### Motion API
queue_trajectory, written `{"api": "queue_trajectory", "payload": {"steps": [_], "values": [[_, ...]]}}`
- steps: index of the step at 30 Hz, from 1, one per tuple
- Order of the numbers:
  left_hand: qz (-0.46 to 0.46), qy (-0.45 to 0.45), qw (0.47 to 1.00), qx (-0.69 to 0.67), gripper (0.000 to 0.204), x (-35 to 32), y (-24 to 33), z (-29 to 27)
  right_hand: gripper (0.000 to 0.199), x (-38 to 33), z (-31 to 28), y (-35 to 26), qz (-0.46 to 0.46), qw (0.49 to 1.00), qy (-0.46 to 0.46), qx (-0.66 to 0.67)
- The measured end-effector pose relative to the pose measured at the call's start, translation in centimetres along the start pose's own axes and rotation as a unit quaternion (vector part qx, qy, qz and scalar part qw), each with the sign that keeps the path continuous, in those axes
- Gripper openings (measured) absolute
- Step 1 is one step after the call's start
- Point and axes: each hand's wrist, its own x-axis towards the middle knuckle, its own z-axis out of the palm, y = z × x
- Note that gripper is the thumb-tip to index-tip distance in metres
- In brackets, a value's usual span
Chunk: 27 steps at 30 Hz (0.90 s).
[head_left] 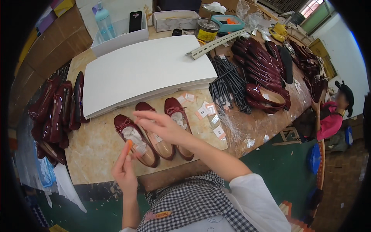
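Three dark red patent ballet flats with bows lie side by side before me: a left shoe (123, 120), a middle shoe (144, 106) and a right shoe (172, 103). White paper stuffing shows in the left and right ones. Over the middle shoe, partly hiding it, is my right hand (164, 127), fingers stretched out and nothing visible in them. My left hand (124, 170) is beside the left shoe, fingers pinched together. A small orange piece (129, 143) is at its fingertips; whether worn or held, I cannot tell.
White sheets (147, 69) are stacked behind the shoes, under one end of a slotted metal bar (218, 43). More shoes lie in piles at left (54, 112) and right (259, 63). Black rods (230, 83) and paper tags (203, 111) lie nearby. A co-worker (333, 116) sits far right.
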Motion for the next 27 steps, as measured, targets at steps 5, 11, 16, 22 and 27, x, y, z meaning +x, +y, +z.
{"api": "queue_trajectory", "payload": {"steps": [5, 11, 16, 22, 27], "values": [[-0.182, -0.229, 0.797, -0.528, 0.069, -0.5, 2.9, 5.5, 0.052, -5.4, 1.6, -1.6, 0.098, 0.929, -0.119, 0.336], [-0.192, -0.446, 0.613, -0.624, 0.084, 0.3, 2.8, 6.3, 0.053, -9.2, -1.0, -5.0, 0.163, 0.929, -0.238, 0.232], [-0.079, -0.153, 0.819, -0.547, 0.065, 3.4, 1.7, 1.9, 0.044, -7.8, -12.3, -0.8, 0.126, 0.931, 0.1, -0.329], [-0.222, -0.01, 0.948, 0.226, 0.052, 2.9, -4.6, -1.7, 0.017, -8.2, -26.3, 7.2, 0.211, 0.63, 0.318, -0.677], [-0.136, 0.019, 0.989, -0.059, 0.047, 0.1, -10.0, -2.6, 0.02, -11.0, -24.6, 4.0, 0.197, 0.669, 0.284, -0.658]]}}
